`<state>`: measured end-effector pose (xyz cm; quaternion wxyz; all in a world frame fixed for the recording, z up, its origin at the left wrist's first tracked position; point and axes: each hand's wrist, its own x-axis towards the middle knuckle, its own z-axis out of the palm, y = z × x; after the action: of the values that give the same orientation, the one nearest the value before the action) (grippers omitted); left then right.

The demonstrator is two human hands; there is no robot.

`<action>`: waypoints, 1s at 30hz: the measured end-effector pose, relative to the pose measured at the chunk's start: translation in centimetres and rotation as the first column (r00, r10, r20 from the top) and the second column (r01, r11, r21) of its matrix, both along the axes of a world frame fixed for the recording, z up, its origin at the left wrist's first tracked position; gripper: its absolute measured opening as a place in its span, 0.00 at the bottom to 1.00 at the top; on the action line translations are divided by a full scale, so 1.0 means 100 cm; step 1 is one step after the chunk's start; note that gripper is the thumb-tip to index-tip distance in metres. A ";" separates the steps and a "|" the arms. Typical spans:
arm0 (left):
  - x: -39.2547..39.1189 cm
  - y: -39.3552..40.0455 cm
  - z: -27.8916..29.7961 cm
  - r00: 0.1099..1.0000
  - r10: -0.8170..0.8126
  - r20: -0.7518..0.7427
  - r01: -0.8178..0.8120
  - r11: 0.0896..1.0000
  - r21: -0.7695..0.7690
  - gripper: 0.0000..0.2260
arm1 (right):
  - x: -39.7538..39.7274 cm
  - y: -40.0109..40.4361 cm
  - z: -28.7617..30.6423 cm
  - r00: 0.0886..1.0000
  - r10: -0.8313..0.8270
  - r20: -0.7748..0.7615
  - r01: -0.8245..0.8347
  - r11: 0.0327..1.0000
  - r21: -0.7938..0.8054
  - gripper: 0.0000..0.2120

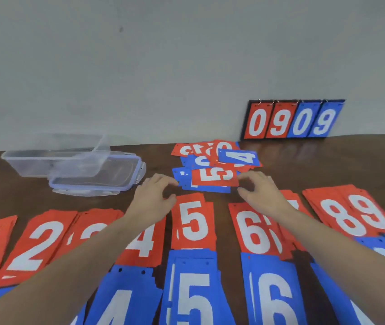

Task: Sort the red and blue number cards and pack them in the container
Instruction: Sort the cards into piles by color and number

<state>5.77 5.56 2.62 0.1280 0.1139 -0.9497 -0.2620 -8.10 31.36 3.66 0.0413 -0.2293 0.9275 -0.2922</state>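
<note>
Beside red 5 card (213, 177) (unsorted): hands (155, 195)

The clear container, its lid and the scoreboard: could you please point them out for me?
clear container (34, 164), head view, on its front wall.
lid (121, 170), head view, on its clear top panel.
scoreboard (280, 123), head view, on the red 9 card.

Sorted cards, far row (194, 221): we see red with white numbers.
Sorted cards, near row (192, 289): blue, white numbers.
Loose pile (212, 167): we find red and blue mixed.
Scoreboard (291, 120): two red, two blue panels.
Container (53, 160): clear plastic.
Table (316, 160): dark brown.
</note>
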 end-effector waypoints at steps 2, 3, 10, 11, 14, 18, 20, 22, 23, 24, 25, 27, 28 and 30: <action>-0.024 0.009 -0.002 0.998 -0.020 0.051 0.020 1.000 0.003 0.15 | -0.013 0.014 -0.003 1.000 -0.025 0.008 0.025 1.000 0.001 0.15; -0.034 0.013 -0.004 0.997 -0.024 0.071 0.024 1.000 0.012 0.15 | -0.019 0.019 -0.004 0.999 -0.032 0.008 0.032 0.999 0.001 0.15; -0.094 0.015 -0.014 0.992 0.009 0.125 -0.016 0.999 0.051 0.17 | -0.066 0.026 -0.013 0.999 0.023 -0.032 -0.023 1.000 -0.009 0.13; -0.101 0.013 -0.016 0.993 0.017 0.117 -0.024 0.998 0.057 0.17 | -0.072 0.023 -0.014 0.999 0.032 -0.036 -0.032 0.999 -0.002 0.13; -0.120 0.007 -0.019 0.994 0.025 0.108 -0.034 0.996 0.079 0.19 | -0.091 0.012 -0.019 0.997 0.062 -0.048 -0.062 0.998 0.008 0.13; -0.143 -0.007 -0.022 0.986 -0.033 0.161 0.030 0.999 0.020 0.26 | -0.117 -0.008 -0.024 0.988 0.128 -0.081 -0.122 0.990 0.068 0.21; -0.151 -0.017 -0.025 0.973 -0.087 0.215 0.102 0.993 -0.062 0.27 | -0.128 -0.020 -0.024 0.986 0.158 -0.058 -0.153 0.985 0.086 0.26; -0.156 -0.024 -0.026 0.961 -0.124 0.247 0.150 0.984 -0.092 0.27 | -0.138 -0.032 -0.027 0.976 0.213 -0.045 -0.205 0.969 0.134 0.32; -0.158 -0.027 -0.026 0.959 -0.132 0.249 0.160 0.983 -0.093 0.27 | -0.143 -0.038 -0.028 0.972 0.233 -0.037 -0.224 0.960 0.166 0.33; -0.159 -0.028 -0.025 0.960 -0.138 0.244 0.166 0.981 -0.100 0.26 | -0.148 -0.043 -0.029 0.970 0.243 -0.022 -0.234 0.951 0.201 0.35; -0.160 -0.029 -0.025 0.962 -0.141 0.236 0.173 0.978 -0.121 0.26 | -0.153 -0.047 -0.030 0.971 0.241 -0.001 -0.233 0.942 0.240 0.35; -0.162 -0.031 -0.025 0.965 -0.151 0.213 0.191 0.964 -0.182 0.25 | -0.163 -0.052 -0.031 0.974 0.225 -0.027 -0.205 0.926 0.318 0.35; -0.161 -0.031 -0.025 0.966 -0.156 0.204 0.199 0.957 -0.211 0.25 | -0.167 -0.053 -0.032 0.974 0.219 -0.066 -0.184 0.921 0.344 0.34; -0.160 -0.031 -0.027 0.967 -0.155 0.201 0.205 0.944 -0.258 0.25 | -0.170 -0.053 -0.032 0.968 0.219 -0.125 -0.157 0.911 0.381 0.34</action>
<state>-10.26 2.45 -0.04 0.0330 0.0303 -0.9910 -0.1259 -25.10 26.06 0.48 0.0344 -0.3294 0.9395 -0.0879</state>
